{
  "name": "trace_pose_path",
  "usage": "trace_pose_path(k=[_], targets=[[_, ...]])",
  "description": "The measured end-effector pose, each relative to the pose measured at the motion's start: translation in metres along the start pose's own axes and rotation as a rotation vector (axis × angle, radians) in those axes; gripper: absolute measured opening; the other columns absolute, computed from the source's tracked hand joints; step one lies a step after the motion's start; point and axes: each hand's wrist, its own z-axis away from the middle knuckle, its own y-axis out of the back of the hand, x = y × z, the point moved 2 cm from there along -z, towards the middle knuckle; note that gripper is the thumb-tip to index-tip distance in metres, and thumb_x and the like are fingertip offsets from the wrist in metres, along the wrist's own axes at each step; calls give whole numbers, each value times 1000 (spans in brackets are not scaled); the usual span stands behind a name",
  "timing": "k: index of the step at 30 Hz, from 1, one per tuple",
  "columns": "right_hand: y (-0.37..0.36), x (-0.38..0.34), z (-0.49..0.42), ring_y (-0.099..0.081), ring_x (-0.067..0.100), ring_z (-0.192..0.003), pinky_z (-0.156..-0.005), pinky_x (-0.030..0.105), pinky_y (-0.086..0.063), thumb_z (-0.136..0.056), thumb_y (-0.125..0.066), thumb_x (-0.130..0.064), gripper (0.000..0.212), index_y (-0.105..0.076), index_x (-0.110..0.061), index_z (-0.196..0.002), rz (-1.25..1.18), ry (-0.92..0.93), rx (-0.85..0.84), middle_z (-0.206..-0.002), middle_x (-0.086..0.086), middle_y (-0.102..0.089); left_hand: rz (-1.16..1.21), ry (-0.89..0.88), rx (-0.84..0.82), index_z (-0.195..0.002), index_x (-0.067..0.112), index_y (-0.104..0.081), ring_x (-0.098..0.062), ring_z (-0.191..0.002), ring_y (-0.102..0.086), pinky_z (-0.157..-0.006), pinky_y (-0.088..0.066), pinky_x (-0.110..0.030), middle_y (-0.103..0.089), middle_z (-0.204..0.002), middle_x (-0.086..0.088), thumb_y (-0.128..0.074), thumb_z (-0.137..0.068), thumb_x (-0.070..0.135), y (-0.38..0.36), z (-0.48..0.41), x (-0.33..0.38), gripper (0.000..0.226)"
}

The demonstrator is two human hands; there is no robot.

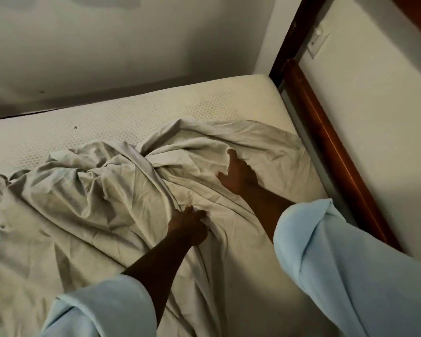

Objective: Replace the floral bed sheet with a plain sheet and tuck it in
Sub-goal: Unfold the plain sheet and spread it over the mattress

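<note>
A plain pale grey sheet (102,190) lies bunched and wrinkled over the near part of a bare cream mattress (136,110) with a dotted cover. My left hand (188,223) grips a fold of the sheet near the middle of the bed. Farther off and to the right, my right hand (237,172) holds another fold of the same sheet, its fingers buried in the cloth. Both forearms come out of rolled light blue sleeves. No floral sheet is in view.
A dark wooden bed frame (326,142) with a post runs along the mattress's right side. Pale walls close in behind and to the right, and a wall switch (317,42) sits at the upper right. The far mattress corner lies uncovered.
</note>
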Motion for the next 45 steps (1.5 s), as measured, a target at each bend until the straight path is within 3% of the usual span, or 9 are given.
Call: trace_pose_path(k=[5,15,19,24,28,33,36,41,45], targets=[[-13,1,2,-62,33,-116,-96,43,-50,-96,-53,-26,25,-52,-22,-121,331,86,-163,-123,8,-62,23,-14,-2,-151,40,-37,-17,-151,-24,-124,-16,-39,-27,-164,4,-48,-94,54,4,0,-8,60],[-22,24,30,-63,26,-96,-85,43,-53,-93,-41,-73,53,-48,-23,-108,56,148,-169,-106,2,-64,272,129,25,-151,30,-39,-28,-138,-46,-113,-40,-37,-51,-149,-6,-53,-94,52,15,10,-5,63],[-23,25,31,-65,33,-101,-82,38,-48,-96,-51,-27,17,-51,-21,-112,298,253,-227,-110,8,-66,316,159,97,-141,30,-45,-31,-123,-57,-102,-49,-46,-63,-133,-5,-37,-90,56,8,6,-6,58],[-30,23,51,-66,33,-103,-83,36,-50,-95,-51,-25,22,-61,-17,-114,199,324,-321,-112,10,-69,595,294,284,-121,28,-57,-30,-114,-60,-99,-48,-51,-67,-118,-1,-35,-94,71,7,15,1,55],[-48,19,81,-65,28,-88,-66,24,-47,-97,-56,-14,21,-66,-6,-113,110,228,-857,-100,14,-70,941,440,531,-91,24,-58,-29,-101,-63,-95,-50,-43,-69,-97,-2,-45,-78,86,29,20,6,65],[-49,9,105,-64,9,-60,-53,21,-45,-99,-60,-25,6,-66,-23,-99,89,-155,-1362,-72,-5,-65,843,452,322,-122,13,-58,-31,-117,-59,-97,-50,-34,-63,-124,-12,-74,-75,64,38,7,2,71],[-42,-1,73,-60,10,-61,-47,20,-41,-95,-65,-35,25,-72,-13,-104,-70,-143,-1173,-78,-1,-66,673,398,147,-123,13,-56,-29,-118,-60,-95,-51,-31,-62,-126,-12,-77,-74,52,25,6,-7,66],[-9,-28,4,-66,18,-92,-87,33,-54,-82,-71,-35,21,-64,-25,-99,-205,111,-201,-92,-5,-70,711,421,76,-144,22,-40,-31,-122,-57,-101,-50,-37,-56,-138,-11,-77,-76,52,-1,8,-25,83],[-15,-63,-30,-67,26,-103,-91,41,-54,-84,-69,-38,68,-38,-32,-144,-49,293,-203,-104,3,-69,703,427,72,-149,22,-34,-33,-130,-52,-105,-45,-37,-51,-146,-11,-73,-82,53,-8,-1,-34,84]])
